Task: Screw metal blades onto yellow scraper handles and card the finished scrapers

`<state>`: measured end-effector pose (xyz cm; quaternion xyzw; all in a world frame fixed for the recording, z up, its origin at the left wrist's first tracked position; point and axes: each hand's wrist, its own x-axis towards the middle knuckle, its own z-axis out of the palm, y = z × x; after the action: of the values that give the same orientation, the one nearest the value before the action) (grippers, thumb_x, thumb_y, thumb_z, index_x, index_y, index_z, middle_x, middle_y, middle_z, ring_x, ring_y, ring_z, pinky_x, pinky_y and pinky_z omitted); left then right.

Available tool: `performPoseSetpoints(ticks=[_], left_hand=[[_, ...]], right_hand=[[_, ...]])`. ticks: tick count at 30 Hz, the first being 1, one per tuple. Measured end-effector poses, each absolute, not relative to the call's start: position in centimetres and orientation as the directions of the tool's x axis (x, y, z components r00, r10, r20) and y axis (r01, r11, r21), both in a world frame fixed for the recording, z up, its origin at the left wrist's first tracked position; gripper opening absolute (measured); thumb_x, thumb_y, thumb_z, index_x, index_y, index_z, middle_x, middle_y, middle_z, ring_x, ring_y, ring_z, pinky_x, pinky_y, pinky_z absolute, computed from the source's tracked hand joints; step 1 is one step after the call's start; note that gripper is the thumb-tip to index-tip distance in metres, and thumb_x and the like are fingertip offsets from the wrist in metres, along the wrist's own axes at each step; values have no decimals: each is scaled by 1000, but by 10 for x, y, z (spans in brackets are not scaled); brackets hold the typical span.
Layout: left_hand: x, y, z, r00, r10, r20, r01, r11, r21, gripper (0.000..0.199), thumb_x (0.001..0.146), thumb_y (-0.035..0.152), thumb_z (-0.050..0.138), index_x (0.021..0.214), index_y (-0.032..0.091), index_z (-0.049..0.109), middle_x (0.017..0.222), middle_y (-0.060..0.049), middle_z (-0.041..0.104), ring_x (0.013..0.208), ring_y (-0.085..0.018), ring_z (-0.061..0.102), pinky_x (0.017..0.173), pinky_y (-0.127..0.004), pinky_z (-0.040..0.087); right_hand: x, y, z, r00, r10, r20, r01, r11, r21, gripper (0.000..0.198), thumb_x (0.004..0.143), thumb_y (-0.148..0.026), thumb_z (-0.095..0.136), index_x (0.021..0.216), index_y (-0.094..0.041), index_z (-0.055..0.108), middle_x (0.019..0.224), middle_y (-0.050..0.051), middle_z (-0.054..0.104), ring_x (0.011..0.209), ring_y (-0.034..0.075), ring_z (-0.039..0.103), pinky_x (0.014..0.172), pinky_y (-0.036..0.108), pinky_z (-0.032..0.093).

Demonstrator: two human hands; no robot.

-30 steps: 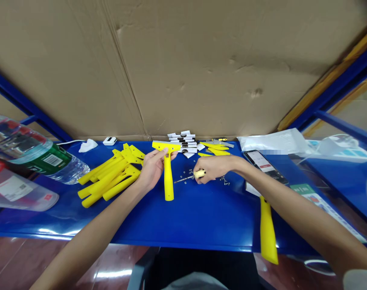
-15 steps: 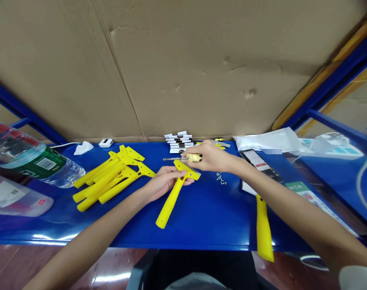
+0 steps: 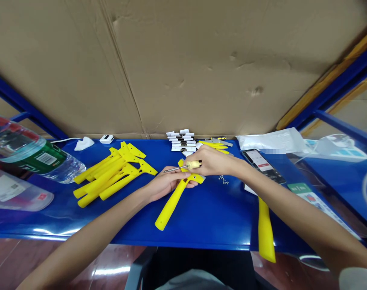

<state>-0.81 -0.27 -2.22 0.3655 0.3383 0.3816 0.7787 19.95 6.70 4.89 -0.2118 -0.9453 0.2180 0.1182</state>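
Note:
A yellow plastic scraper [image 3: 170, 206] is gripped near its head by my left hand [image 3: 162, 186], its handle slanting down toward the table's front edge. A bit of metal blade shows at the head's right end. My right hand [image 3: 213, 160] is closed around a screwdriver [image 3: 193, 164], whose shaft points left, across the scraper's head and over my left fingers. The right fingertips are close to the scraper's head; whether they also hold a screw cannot be made out. Several small screws [image 3: 223, 180] lie on the blue table [image 3: 207, 217], just right of my hands.
More yellow scraper handles [image 3: 111, 173] are piled at left, beside a water bottle [image 3: 47, 157] and a plastic cup [image 3: 20, 191]. White-wrapped blades [image 3: 182, 141] stand at the back. A phone [image 3: 263, 166], a white bag [image 3: 271, 140] and another yellow handle [image 3: 265, 231] are at right.
My right hand has come down with the screwdriver, nearer the scraper's head. My left hand still holds the scraper, shifted slightly. The whole view has tilted a little.

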Motion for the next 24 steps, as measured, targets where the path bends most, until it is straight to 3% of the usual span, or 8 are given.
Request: performPoseSetpoints(ticks=[5, 9, 16, 20, 22, 24], left_hand=[[-9, -2, -24, 504, 825, -254, -347, 463, 816, 25, 87, 18, 86, 108, 6, 84, 113, -23, 82, 99, -30, 82, 98, -39, 65], [-9, -1, -22, 503, 812, -295, -346, 502, 793, 19, 88, 15, 84, 103, 4, 82, 108, -23, 82, 95, -28, 82, 97, -38, 66], [-8, 0, -14, 477, 810, -341, -365, 536, 762, 15, 88, 9, 81, 99, 0, 81, 102, -24, 81, 87, -25, 82, 88, -31, 68], [-9, 0, -14, 481, 811, -333, -352, 526, 774, 15, 89, 11, 81, 101, 1, 82, 101, -22, 82, 84, -24, 82, 87, -31, 68], [-9, -1, -14, 484, 816, -317, -330, 506, 797, 21, 88, 14, 83, 105, 2, 82, 103, -23, 82, 87, -25, 82, 87, -32, 68], [-10, -1, -13, 488, 821, -298, -297, 477, 827, 25, 87, 18, 85, 106, 2, 82, 107, -25, 82, 92, -27, 82, 90, -33, 67]], right_hand=[[202, 69, 48, -900, 419, 122, 326, 831, -451, 20, 93, -24, 64, 73, -19, 66, 61, -3, 58, 57, 11, 39, 61, 30, 25], [206, 69, 53, -911, 406, 75, 335, 832, -443, 18, 90, -22, 64, 73, -19, 70, 60, -3, 60, 55, 10, 37, 58, 28, 25], [210, 69, 58, -926, 371, 63, 320, 865, -386, 16, 84, -15, 63, 82, -19, 78, 69, -1, 72, 56, 10, 45, 60, 28, 27], [210, 68, 59, -930, 363, 52, 305, 845, -440, 19, 84, -12, 62, 84, -20, 79, 71, -1, 73, 58, 11, 52, 61, 27, 33], [209, 69, 60, -912, 392, 118, 289, 821, -492, 19, 88, -17, 64, 96, -21, 81, 84, 1, 78, 68, 14, 61, 66, 27, 39], [208, 70, 60, -833, 518, 194, 346, 762, -547, 21, 92, -31, 70, 108, -21, 80, 97, 4, 80, 77, 17, 66, 70, 28, 44]])
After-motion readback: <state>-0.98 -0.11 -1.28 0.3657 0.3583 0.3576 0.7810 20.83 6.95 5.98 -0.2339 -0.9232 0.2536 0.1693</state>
